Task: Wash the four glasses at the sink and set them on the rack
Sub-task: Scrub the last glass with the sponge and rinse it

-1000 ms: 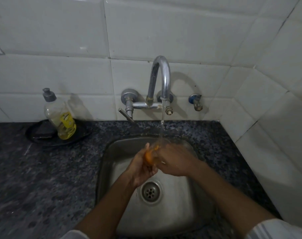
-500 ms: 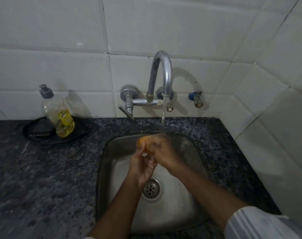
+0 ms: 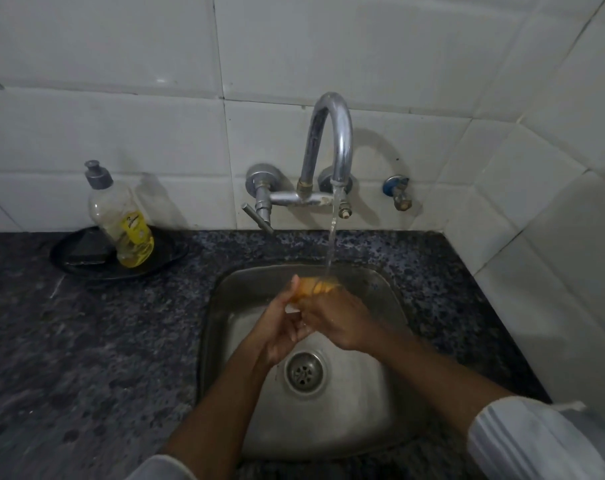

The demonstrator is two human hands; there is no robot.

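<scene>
Small amber-tinted clear glass (image 3: 314,287) held over the back half of the square stainless-steel sink (image 3: 391,341), tipped on its side, right under the thin water stream (image 3: 332,244). Gripped from both sides: right hand (image 3: 335,322) wrapped over the top and right of it, fingers curled tight on the glass; left hand (image 3: 282,327) pressed against the left side, thumb up along the wall, fingers closed under it. Hands touching each other below the glass. Exact finger contact blurred, cannot tell more. Round metal drain strainer (image 3: 304,372) just below the hands. Curved chrome wall tap (image 3: 332,140) running, lever handle (image 3: 258,218) at lower left, small blue-capped valve (image 3: 398,192) to the right. Dark speckled granite counter (image 3: 86,341) around the sink. On the counter left: black shallow dish (image 3: 162,258) carrying a clear bottle of yellow dish liquid with grey cap (image 3: 124,223) and a dark block (image 3: 86,251) beside it. White tiled wall (image 3: 121,133) behind. White sleeves (image 3: 522,441) at both forearms.
</scene>
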